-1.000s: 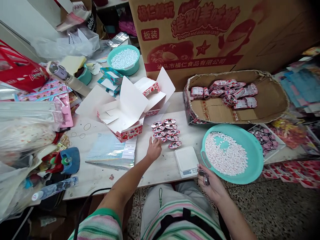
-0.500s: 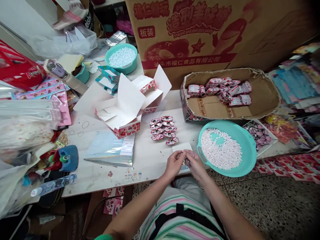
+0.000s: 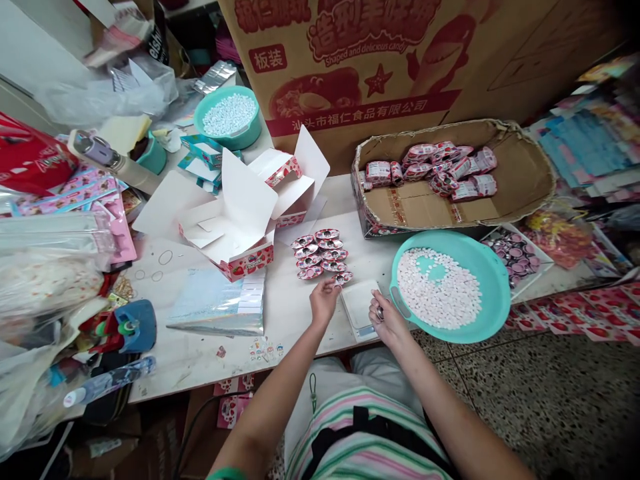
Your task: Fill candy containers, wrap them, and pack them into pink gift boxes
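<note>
My left hand (image 3: pixel 324 301) has its fingers closed at the near edge of a small oval pink-and-red pack (image 3: pixel 343 279), nearest me in two short rows of similar packs (image 3: pixel 320 253) on the table. Its fingertips partly cover that edge. My right hand (image 3: pixel 389 320) is curled beside the teal basin, around a small dark round piece (image 3: pixel 380 313) that its fingers half hide. Between the hands lies a flat white device like a small scale (image 3: pixel 361 308). The teal basin (image 3: pixel 493 303), close to my right hand, holds many small pale pink candies (image 3: pixel 453 293).
Behind the basin stands a cut-down cardboard box (image 3: pixel 380 217) with wrapped bundles. A white tray (image 3: pixel 533 270) of small round pieces sits to the right. Open printed cartons (image 3: pixel 250 257) and a silvery film pouch (image 3: pixel 213 300) lie left. A large carton (image 3: pixel 350 87) stands behind.
My hands were together over the white device; now they are apart. The left has moved left to the nearest oval pack, while the right stays near the basin with the dark piece.
</note>
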Action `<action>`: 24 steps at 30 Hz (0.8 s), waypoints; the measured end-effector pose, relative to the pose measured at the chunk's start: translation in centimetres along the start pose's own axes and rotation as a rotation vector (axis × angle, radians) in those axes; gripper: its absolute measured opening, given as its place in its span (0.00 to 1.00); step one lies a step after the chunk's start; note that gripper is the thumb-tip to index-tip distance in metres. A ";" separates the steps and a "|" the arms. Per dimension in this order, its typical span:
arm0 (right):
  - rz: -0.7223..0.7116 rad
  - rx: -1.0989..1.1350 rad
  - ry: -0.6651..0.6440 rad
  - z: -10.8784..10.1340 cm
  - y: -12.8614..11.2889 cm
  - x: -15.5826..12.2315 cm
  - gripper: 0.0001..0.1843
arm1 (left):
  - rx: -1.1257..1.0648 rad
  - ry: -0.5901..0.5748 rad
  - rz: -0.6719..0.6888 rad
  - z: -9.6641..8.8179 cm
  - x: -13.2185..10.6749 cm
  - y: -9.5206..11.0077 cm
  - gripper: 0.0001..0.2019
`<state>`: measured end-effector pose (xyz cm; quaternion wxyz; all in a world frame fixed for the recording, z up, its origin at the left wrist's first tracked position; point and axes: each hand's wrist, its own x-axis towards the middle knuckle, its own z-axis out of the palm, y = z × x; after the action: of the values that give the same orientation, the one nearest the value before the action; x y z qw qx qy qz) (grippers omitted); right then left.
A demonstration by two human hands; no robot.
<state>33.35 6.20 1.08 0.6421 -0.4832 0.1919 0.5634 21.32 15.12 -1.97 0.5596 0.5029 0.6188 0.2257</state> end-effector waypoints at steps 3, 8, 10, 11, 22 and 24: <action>0.031 -0.018 0.003 -0.7 -0.1 -0.2 0.19 | 0.154 0.012 0.083 0.6 2.7 -0.6 0.05; 0.076 0.006 0.034 -1.5 -0.1 -0.6 0.20 | 0.254 0.026 0.136 1.8 4.2 -0.8 0.04; 0.080 0.016 0.045 -1.8 -0.3 -0.5 0.20 | 0.306 0.061 0.144 2.0 4.3 -0.9 0.04; 0.078 0.017 0.044 -1.9 -0.4 -0.5 0.20 | 0.331 0.079 0.145 2.1 4.2 -0.9 0.03; 0.086 0.027 0.011 -2.7 -2.1 -0.4 0.18 | 0.863 -0.008 -0.084 1.6 4.8 0.5 0.16; 0.083 0.027 0.006 -2.9 -2.4 -0.3 0.18 | 0.858 -0.065 -0.141 1.5 5.1 0.9 0.17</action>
<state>36.27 3.86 1.01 0.6241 -0.4678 0.2215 0.5853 23.72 19.54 -4.02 0.3332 0.6534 0.6714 -0.1066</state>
